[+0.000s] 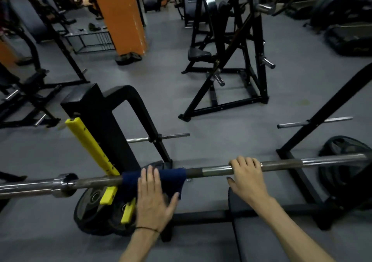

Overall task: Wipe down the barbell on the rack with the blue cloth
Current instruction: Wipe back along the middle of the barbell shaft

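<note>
barbell (pixel 213 170): lies across the rack, level, spanning the whole view.
blue cloth (pixel 173 178): draped over the bar just right of the yellow rack guard (pixel 88 147).
left hand (pixel 154 197): fingers straight, flat on the cloth, pressing it to the bar.
right hand (pixel 246 176): fingers curled over the bare bar, steadying it.
technique: wrap the cloth round, slide with even pressure.
room: free bar between the 2 hands; guard and collar (pixel 64 185) limit leftward travel.
bench (pixel 261 231): below, near the right arm.

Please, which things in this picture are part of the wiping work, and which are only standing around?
Part of the work:
- barbell
- blue cloth, draped over the bar
- left hand, pressing the cloth
- right hand, gripping the bar

Only standing around:
- weight plates on the floor
- orange pillar
- black machine behind
</note>
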`<state>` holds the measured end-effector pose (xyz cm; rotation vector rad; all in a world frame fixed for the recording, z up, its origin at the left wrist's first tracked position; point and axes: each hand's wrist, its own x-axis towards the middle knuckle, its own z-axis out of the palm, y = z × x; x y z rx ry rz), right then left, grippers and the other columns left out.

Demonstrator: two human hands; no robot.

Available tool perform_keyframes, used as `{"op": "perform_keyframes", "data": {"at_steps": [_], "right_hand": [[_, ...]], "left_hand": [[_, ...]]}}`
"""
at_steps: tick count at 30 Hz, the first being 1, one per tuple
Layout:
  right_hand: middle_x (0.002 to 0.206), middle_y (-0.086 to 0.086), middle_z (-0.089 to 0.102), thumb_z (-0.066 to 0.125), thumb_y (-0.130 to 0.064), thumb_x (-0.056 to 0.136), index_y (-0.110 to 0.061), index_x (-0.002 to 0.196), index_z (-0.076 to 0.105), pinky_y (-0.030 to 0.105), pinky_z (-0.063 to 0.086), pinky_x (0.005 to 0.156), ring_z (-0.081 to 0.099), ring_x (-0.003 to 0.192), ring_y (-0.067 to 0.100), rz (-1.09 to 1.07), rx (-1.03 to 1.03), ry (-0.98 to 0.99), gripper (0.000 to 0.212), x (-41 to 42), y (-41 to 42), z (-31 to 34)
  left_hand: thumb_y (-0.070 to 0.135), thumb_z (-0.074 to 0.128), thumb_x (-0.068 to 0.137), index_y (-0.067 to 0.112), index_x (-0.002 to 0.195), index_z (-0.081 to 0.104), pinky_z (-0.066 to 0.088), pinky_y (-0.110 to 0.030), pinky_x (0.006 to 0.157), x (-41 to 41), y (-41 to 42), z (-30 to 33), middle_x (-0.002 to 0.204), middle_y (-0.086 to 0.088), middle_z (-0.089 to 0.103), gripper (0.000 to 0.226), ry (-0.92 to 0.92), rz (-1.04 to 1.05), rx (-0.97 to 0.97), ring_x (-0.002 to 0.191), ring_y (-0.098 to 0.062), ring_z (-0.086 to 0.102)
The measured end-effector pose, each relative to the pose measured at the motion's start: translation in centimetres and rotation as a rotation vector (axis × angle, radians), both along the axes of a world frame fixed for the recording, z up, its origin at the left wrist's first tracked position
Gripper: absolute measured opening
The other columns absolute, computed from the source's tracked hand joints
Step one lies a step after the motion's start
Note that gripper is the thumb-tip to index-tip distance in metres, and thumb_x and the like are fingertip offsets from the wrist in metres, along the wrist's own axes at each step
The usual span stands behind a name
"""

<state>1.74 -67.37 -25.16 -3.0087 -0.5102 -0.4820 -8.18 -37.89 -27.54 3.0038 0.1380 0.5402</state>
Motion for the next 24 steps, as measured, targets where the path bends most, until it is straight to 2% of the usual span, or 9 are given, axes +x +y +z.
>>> {"op": "perform_keyframes", "data": {"at_steps": [2, 4, 7, 10, 14, 16, 19, 24], "right_hand": [[0.087, 0.006, 0.057, 0.088, -0.039, 0.058, -0.015, 0.089, 0.062, 0.048, 0.04, 0.086, 0.055, 0.081, 0.032, -0.085, -0.016, 0.058, 0.047, -0.6, 1.8, 0.4], [0.089, 0.008, 0.058, 0.087, -0.04, 0.059, -0.015, 0.091, 0.063, 0.051, 0.039, 0.092, 0.055, 0.083, 0.032, -0.107, -0.036, 0.059, 0.048, -1.2, 2.7, 0.5], [0.091, 0.005, 0.059, 0.084, -0.027, 0.058, -0.017, 0.099, 0.065, 0.047, 0.041, 0.088, 0.056, 0.083, 0.031, -0.046, -0.004, 0.021, 0.046, -1.2, 1.7, 0.7], [0.09, 0.002, 0.059, 0.085, -0.021, 0.056, -0.019, 0.105, 0.066, 0.041, 0.039, 0.079, 0.058, 0.08, 0.029, 0.018, 0.002, 0.026, 0.052, -1.3, 0.2, 0.6], [0.092, 0.002, 0.057, 0.089, -0.028, 0.054, -0.019, 0.107, 0.066, 0.042, 0.037, 0.085, 0.057, 0.083, 0.029, 0.024, 0.022, 0.055, 0.058, -1.5, 0.4, 0.2], [0.093, 0.003, 0.056, 0.088, -0.028, 0.054, -0.018, 0.103, 0.065, 0.044, 0.037, 0.087, 0.055, 0.084, 0.03, -0.003, 0.013, 0.075, 0.055, -1.4, 1.0, 0.1], [0.093, 0.006, 0.055, 0.084, -0.022, 0.058, -0.017, 0.099, 0.064, 0.046, 0.038, 0.088, 0.053, 0.083, 0.031, -0.035, 0.0, 0.055, 0.046, -1.0, 1.4, 0.0], [0.099, 0.005, 0.053, 0.075, -0.012, 0.065, -0.017, 0.104, 0.062, 0.045, 0.042, 0.088, 0.051, 0.085, 0.031, 0.01, 0.002, 0.012, 0.041, -1.1, 0.6, -0.2]], "left_hand": [[0.064, 0.045, 0.092, -0.005, 0.156, 0.024, 0.013, -0.054, 0.124, 0.9, -4.6, 0.2, 0.166, -0.023, 0.016, 0.097, 0.038, -0.054, -0.045, 0.154, -0.041, 0.01], [0.062, 0.051, 0.09, -0.003, 0.157, 0.02, 0.009, -0.052, 0.125, 1.5, -9.8, 0.2, 0.167, -0.021, 0.011, 0.099, 0.027, -0.236, -0.042, 0.155, -0.039, 0.007], [0.054, 0.055, 0.089, 0.001, 0.158, 0.023, 0.012, -0.047, 0.125, 2.3, -12.1, 0.4, 0.167, -0.017, 0.014, 0.092, 0.005, -0.403, 0.016, 0.155, -0.034, 0.011], [0.047, 0.058, 0.092, 0.004, 0.159, 0.022, 0.013, -0.043, 0.126, 1.1, -7.0, 0.7, 0.168, -0.014, 0.016, 0.088, 0.033, -0.335, 0.015, 0.156, -0.028, 0.01], [0.046, 0.051, 0.092, 0.001, 0.158, 0.023, 0.017, -0.048, 0.125, -1.0, 3.5, 0.2, 0.167, -0.016, 0.017, 0.085, 0.016, -0.139, 0.05, 0.154, -0.033, 0.017], [0.049, 0.045, 0.091, -0.001, 0.157, 0.024, 0.018, -0.051, 0.124, -1.5, 5.3, 0.0, 0.167, -0.016, 0.013, 0.085, 0.038, -0.059, 0.067, 0.153, -0.037, 0.019], [0.06, 0.043, 0.09, -0.003, 0.156, 0.023, 0.015, -0.055, 0.123, 0.1, 0.6, 0.2, 0.165, -0.022, 0.018, 0.094, 0.061, 0.044, 0.0, 0.153, -0.041, 0.014], [0.057, 0.054, 0.091, 0.003, 0.16, 0.013, 0.008, -0.05, 0.125, 1.2, -9.6, 0.4, 0.169, -0.017, 0.007, 0.097, 0.021, -0.271, -0.001, 0.155, -0.037, 0.005]]}}
